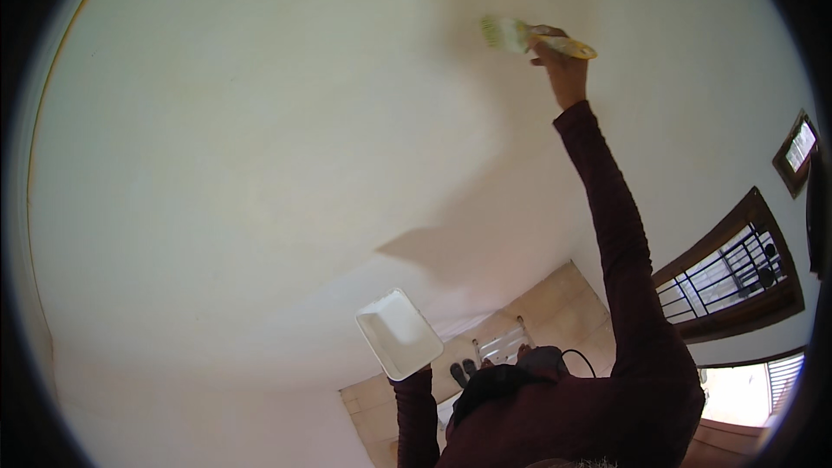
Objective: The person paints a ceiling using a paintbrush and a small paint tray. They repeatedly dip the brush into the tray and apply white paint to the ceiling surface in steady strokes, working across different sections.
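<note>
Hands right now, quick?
Left hand: hidden behind the white tray; grip can't be told.
Right hand: closed, holding the paintbrush.

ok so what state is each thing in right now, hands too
brush: held up, bristle end pointing left
right hand: raised, closed round the brush
white tray: held up, open-topped, contents unclear
left hand: mostly hidden by the tray, grip unclear
dark shoes: side by side, apparently unworn
barred window: open or shut unclear
</note>
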Tool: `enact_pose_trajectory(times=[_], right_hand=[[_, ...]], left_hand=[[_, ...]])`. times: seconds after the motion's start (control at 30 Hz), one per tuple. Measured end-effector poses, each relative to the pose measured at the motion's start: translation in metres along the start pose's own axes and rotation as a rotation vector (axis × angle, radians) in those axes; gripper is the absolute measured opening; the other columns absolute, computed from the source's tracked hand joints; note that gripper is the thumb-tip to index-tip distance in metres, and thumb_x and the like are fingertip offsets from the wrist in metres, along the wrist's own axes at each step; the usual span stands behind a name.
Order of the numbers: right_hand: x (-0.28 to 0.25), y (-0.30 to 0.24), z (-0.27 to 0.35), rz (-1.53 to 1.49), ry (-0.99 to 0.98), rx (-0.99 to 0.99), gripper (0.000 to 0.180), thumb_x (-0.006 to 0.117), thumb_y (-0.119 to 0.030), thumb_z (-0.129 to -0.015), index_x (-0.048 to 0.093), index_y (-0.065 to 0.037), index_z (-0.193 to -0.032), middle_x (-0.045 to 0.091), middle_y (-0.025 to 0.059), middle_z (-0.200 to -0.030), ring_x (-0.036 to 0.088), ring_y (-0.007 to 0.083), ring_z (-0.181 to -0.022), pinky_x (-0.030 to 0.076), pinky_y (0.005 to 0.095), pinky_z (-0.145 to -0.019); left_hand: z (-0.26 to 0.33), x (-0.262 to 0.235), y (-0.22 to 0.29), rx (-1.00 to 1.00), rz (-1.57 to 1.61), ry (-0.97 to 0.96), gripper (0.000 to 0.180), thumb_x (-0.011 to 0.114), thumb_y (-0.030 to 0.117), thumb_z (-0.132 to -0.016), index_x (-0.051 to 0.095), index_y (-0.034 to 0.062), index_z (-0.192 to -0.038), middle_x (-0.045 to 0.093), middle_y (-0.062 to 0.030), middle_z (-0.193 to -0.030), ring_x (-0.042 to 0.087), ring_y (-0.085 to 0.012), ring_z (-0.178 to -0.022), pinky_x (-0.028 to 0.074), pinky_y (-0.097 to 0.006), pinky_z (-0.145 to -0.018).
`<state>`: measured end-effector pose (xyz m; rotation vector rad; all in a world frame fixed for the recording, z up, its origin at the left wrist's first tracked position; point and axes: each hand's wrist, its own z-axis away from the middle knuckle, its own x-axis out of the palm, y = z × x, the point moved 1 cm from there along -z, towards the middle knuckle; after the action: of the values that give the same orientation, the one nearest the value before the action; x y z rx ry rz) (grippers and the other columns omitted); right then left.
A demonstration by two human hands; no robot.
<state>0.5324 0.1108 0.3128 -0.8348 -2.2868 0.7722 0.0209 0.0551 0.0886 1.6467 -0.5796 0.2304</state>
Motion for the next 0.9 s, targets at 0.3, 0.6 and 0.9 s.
enact_pose_trajectory(times=[0.3, 0.6, 0.9], right_hand=[[-0.068, 0.016, -0.040, 0.157, 0.336, -0.088, 0.021, 0.073, -0.009, -0.085, 0.070, -0.008, -0.105, 0.071, 0.0031, -0.101, 0.068, 0.0118, -0.087, 0.057, 0.0269, -0.071], [0.059, -0.006, 0.078, 0.306, 0.058, -0.502, 0.024, 0.067, 0.010, -0.079, 0.067, -0.003, -0.099, 0.066, 0.0116, -0.106, 0.065, 0.0243, -0.099, 0.052, 0.0333, -0.087], [0.147, -0.028, 0.172, -0.216, -0.335, -0.096, 0.027, 0.070, 0.006, -0.079, 0.068, -0.008, -0.102, 0.065, 0.0079, -0.109, 0.065, 0.0236, -0.098, 0.052, 0.0337, -0.082]], left_hand=[[-0.003, 0.001, -0.001, 0.002, 0.012, -0.015, 0.054, 0.049, 0.036, -0.101, 0.034, 0.0108, -0.147, 0.056, -0.0154, -0.131, 0.063, -0.0300, -0.110, 0.055, -0.044, -0.094], [0.003, 0.002, 0.004, -0.034, 0.011, 0.031, 0.055, 0.050, 0.037, -0.100, 0.037, 0.0087, -0.146, 0.059, -0.0175, -0.126, 0.064, -0.0306, -0.107, 0.055, -0.042, -0.091], [0.001, 0.008, 0.009, -0.036, -0.058, 0.028, 0.054, 0.049, 0.038, -0.100, 0.038, 0.0094, -0.145, 0.060, -0.0195, -0.123, 0.065, -0.0293, -0.104, 0.057, -0.040, -0.084]])
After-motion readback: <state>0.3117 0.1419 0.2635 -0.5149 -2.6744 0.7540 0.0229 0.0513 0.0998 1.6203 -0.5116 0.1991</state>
